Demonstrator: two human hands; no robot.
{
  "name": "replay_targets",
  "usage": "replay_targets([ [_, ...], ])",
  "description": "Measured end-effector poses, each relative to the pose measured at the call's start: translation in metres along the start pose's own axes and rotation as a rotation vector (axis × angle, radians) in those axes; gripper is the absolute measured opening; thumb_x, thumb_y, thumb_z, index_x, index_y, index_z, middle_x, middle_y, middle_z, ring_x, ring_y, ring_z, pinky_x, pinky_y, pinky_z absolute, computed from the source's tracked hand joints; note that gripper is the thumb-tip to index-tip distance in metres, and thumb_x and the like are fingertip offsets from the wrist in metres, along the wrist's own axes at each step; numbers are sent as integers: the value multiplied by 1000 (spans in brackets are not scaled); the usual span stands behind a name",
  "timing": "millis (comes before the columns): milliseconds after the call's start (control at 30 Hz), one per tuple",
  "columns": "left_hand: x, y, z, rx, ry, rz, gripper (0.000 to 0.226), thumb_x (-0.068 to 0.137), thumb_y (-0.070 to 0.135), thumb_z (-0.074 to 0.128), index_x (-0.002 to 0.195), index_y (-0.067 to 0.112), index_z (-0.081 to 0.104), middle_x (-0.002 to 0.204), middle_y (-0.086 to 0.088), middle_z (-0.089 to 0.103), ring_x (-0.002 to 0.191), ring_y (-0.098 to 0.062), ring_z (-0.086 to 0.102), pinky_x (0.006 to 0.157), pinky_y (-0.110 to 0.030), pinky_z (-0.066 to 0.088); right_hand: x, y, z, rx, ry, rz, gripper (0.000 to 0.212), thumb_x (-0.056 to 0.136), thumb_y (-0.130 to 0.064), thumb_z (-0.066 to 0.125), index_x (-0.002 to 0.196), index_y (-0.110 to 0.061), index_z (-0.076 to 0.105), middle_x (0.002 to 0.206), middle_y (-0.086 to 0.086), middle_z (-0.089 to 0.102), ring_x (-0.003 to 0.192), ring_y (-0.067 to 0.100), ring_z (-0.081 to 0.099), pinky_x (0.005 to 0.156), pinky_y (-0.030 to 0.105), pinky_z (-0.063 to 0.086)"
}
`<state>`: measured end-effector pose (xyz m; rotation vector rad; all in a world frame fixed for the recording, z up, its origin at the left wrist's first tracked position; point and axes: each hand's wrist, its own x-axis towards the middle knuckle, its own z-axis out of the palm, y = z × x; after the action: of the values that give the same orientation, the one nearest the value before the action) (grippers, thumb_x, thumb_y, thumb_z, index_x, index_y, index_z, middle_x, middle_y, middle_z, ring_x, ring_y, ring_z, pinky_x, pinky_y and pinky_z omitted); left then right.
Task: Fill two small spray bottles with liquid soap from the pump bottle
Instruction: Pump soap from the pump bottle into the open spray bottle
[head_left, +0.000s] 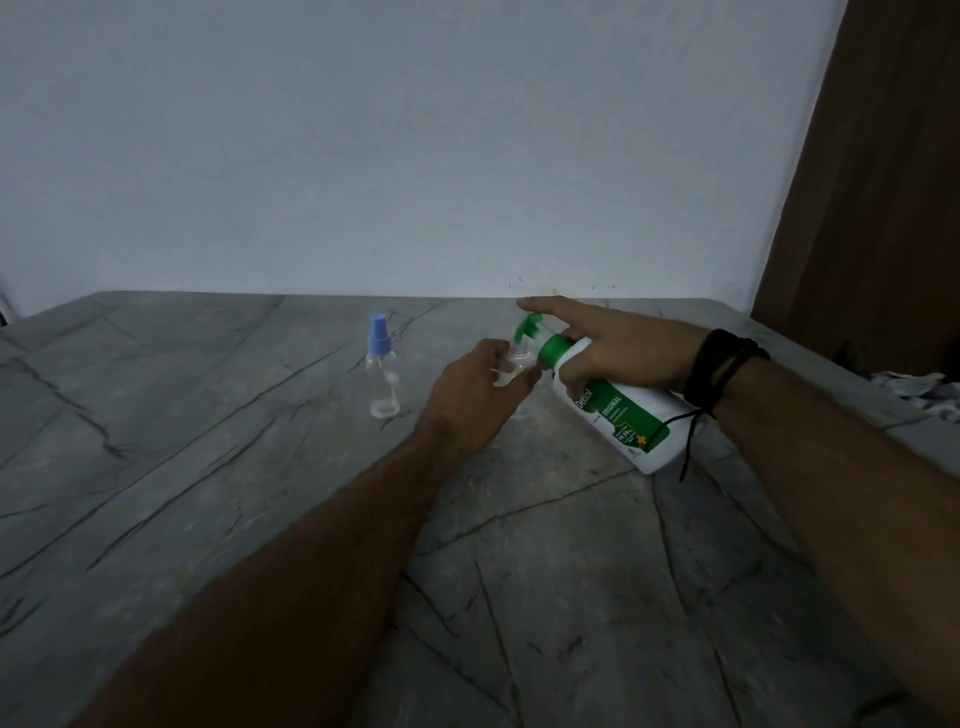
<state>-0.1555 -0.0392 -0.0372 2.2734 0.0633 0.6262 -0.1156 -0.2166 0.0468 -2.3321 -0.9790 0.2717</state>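
Leaning pump bottle (618, 410), nozzle apparently toward open spray bottle (517, 358)

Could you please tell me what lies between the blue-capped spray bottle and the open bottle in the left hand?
Only bare grey marble tabletop lies between the capped spray bottle and the open spray bottle held by the left hand, as the head view shows.

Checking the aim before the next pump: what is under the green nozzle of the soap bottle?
Under the green nozzle sits the open neck of a clear small bottle, held by the left hand. Its lower body is mostly hidden by those fingers, so its fill level cannot be seen.
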Motion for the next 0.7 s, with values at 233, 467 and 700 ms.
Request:
replay_targets([
  [233, 0, -1, 1, 12, -2, -4, 54, 90, 49, 61, 134, 19, 50, 124, 3, 63, 104, -12, 60, 85, -26, 49, 3, 5, 1, 230, -105, 31, 99, 67, -9, 69, 150, -46, 28, 120, 15, 65, 102, 43, 68, 89, 54, 56],
  [467, -2, 0, 0, 35, 25, 34, 53, 90, 50, 61, 133, 19, 51, 123, 4, 63, 105, -10, 57, 87, -26, 46, 7, 19, 17, 307, -72, -37, 102, 62, -12, 73, 144, -56, 32, 112, 8, 62, 100, 52, 64, 79, 58, 56],
  [700, 0, 2, -1, -51, 92, 68, 62, 90, 51, 59, 142, 24, 40, 140, 3, 50, 121, -14, 51, 100, -36, 46, -2, 24, 16, 381, 16, -159, 102, 66, -1, 68, 142, -61, 34, 103, 12, 65, 88, 30, 63, 77, 55, 57],
])
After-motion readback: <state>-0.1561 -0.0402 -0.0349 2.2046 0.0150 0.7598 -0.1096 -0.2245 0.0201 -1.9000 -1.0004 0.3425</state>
